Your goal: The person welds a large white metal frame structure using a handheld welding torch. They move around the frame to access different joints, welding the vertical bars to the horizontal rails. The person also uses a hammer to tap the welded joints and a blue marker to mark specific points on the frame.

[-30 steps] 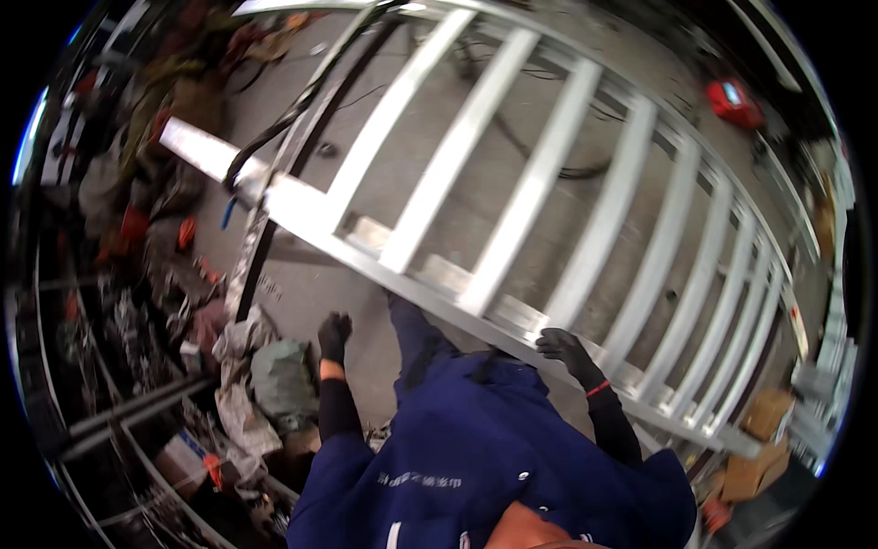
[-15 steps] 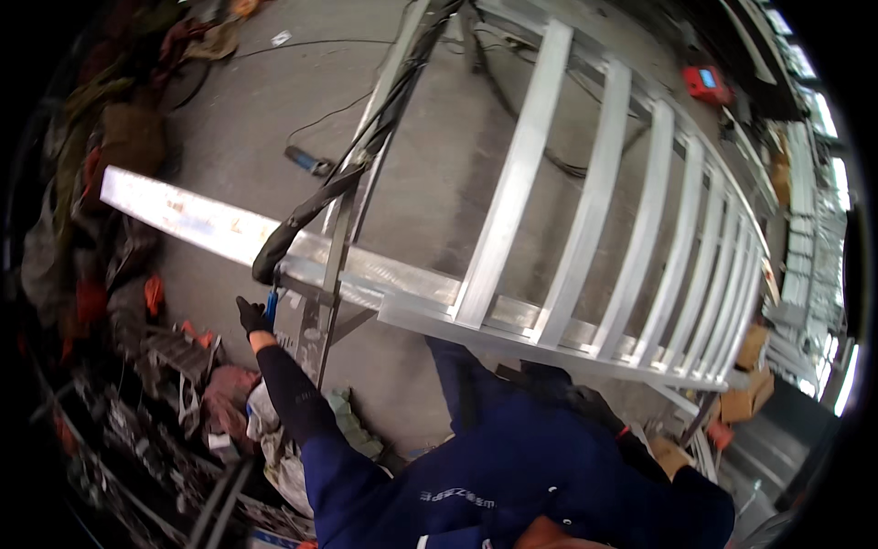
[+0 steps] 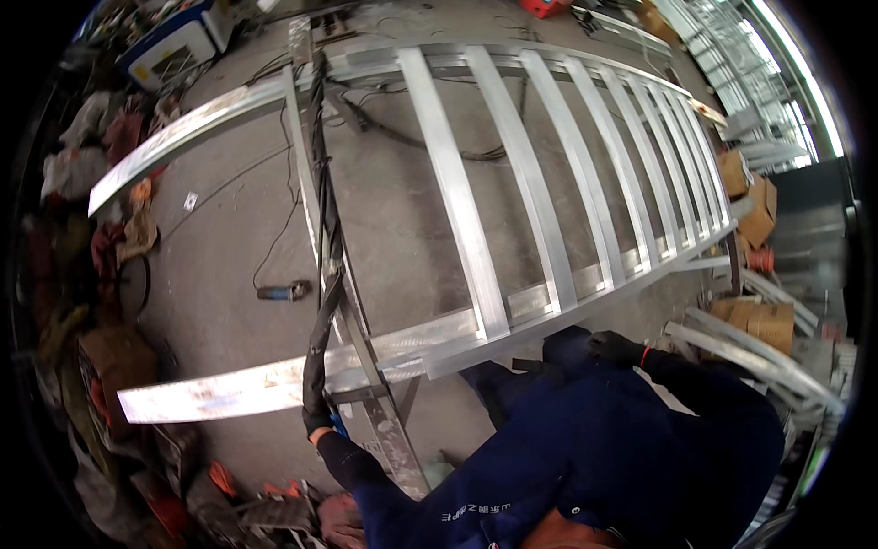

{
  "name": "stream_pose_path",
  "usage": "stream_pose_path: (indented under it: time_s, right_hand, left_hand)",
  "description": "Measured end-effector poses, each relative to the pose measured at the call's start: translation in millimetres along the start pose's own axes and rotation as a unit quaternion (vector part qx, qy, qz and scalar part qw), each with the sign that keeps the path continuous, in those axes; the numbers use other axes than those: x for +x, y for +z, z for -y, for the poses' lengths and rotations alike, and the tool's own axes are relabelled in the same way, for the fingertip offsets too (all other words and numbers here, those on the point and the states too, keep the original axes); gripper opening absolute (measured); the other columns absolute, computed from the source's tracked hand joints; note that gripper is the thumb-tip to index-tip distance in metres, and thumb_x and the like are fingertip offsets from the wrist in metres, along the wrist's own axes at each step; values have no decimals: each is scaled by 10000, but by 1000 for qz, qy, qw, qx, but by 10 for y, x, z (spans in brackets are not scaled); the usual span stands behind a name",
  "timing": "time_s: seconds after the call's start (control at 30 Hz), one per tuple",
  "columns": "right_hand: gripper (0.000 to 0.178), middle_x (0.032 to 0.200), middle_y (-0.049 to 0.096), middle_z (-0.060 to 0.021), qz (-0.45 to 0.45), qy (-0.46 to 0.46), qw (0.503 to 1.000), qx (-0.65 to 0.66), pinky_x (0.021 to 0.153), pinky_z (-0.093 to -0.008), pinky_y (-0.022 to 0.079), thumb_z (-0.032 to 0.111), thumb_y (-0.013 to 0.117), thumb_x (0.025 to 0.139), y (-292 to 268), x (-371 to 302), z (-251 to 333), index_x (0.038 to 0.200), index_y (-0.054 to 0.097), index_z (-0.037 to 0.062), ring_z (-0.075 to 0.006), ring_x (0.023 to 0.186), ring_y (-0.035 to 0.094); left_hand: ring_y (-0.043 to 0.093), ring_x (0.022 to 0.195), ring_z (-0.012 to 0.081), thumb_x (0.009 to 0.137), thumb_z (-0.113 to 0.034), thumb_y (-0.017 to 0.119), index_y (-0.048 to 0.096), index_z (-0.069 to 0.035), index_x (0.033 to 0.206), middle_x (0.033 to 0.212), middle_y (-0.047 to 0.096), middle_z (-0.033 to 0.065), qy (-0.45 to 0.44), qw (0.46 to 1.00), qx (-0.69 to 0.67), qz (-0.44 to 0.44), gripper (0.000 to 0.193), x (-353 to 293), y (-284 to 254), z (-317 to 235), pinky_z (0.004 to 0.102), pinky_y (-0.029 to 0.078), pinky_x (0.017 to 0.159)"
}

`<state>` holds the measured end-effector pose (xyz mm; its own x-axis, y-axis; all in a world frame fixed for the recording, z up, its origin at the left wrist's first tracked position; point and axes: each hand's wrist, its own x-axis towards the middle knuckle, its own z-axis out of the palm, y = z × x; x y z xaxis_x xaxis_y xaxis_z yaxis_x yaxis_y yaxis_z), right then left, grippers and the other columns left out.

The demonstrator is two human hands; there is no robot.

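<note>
My left hand (image 3: 318,425), in a dark glove, is at the lower end of a black wrapped cable bundle (image 3: 322,343). A small blue part (image 3: 338,425) shows beside it; the dark glove and cable merge, so its fingers cannot be made out. My right hand (image 3: 615,349), dark-gloved with a red band at the wrist, lies on my bent leg, fingers stretched out and nothing seen in it. In front of me is a ladder-like aluminium frame (image 3: 540,174) with several flat crossbars between two long rails. A steel support bar (image 3: 361,352) runs under its left part.
A blue corded power tool, seemingly an angle grinder (image 3: 283,292), lies on the floor between the rails. Cloths and bags (image 3: 78,174) pile up at the left. Cardboard boxes (image 3: 757,212) and loose metal profiles (image 3: 732,343) are at the right. A red case (image 3: 546,7) stands at the far side.
My view has swung left, bringing the near rail's left end lower and the far rail into sight. My left hand now meets the cable end, where before it was slightly apart. My right hand stays by my leg.
</note>
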<state>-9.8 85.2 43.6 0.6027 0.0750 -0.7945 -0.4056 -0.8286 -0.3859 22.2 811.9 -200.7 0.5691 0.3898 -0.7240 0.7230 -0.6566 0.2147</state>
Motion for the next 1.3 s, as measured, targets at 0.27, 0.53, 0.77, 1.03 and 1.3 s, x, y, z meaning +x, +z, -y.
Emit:
stream_pose_path:
  time_s: [0.27,0.53,0.77,1.03,1.3]
  right_hand:
    - [327,793,641,-154,-59,-38,997,32,705,-385,478,323,524,866,38,-141,290,888,618,10,-283,754,629]
    - [371,925,640,-162,-49,-87,994,52,817,-384,455,356,508,871,-17,-55,-183,984,624,22,-288,907,611]
    - [419,957,637,-154,-73,-126,983,114,839,-356,452,386,529,861,-224,-114,-308,1056,604,23,-261,933,608]
    - [393,850,637,-114,-169,-414,870,208,697,-349,484,376,539,891,-1601,-18,839,989,594,-1,-218,810,623]
    - [1157,1051,528,-169,380,-231,622,644,773,-461,479,813,493,655,-1357,1315,2489,1408,118,19,-271,915,577]
  left_hand:
    - [633,763,284,732,-208,685,596,36,952,868,655,182,-28,992,86,-82,340,-374,-150,-328,392,475,672]
    - [568,711,271,710,-172,672,620,-32,843,761,617,115,-47,748,-95,-655,199,-1085,-486,-174,416,450,633]
    - [491,624,207,766,-216,623,593,-35,874,707,542,55,391,464,-382,-698,213,-2575,-1735,-2012,359,406,574]
    - [318,522,83,862,-356,539,468,-77,1027,648,358,-27,652,247,-704,-135,332,-4826,-1079,-4132,252,276,513]
    - [405,672,164,842,-432,513,492,-64,1009,838,474,75,710,200,-671,-79,404,-5712,-449,-4028,308,352,653]
